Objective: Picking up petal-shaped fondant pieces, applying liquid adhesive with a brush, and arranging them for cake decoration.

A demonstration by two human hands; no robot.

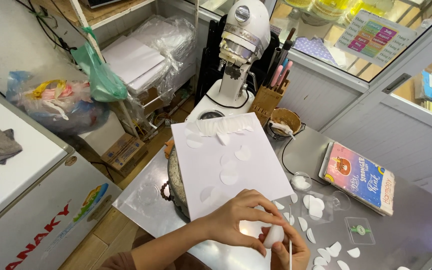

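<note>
My left hand (236,220) and my right hand (291,250) meet at the bottom of the view over a metal table (416,220). Together they hold a small white egg-shaped piece (275,235); the left fingers pinch it from above. A thin white stick (290,247) runs down through my right hand. Just behind the hands lies a white board (256,170) carrying several thin white round petals (230,175), with a row of them along its far edge.
More white petals (333,247) lie scattered on the table to the right, beside small clear cups (301,181) and a colourful booklet (361,177). A white stand mixer (238,55), a knife block (267,100) and a freezer (26,190) stand around.
</note>
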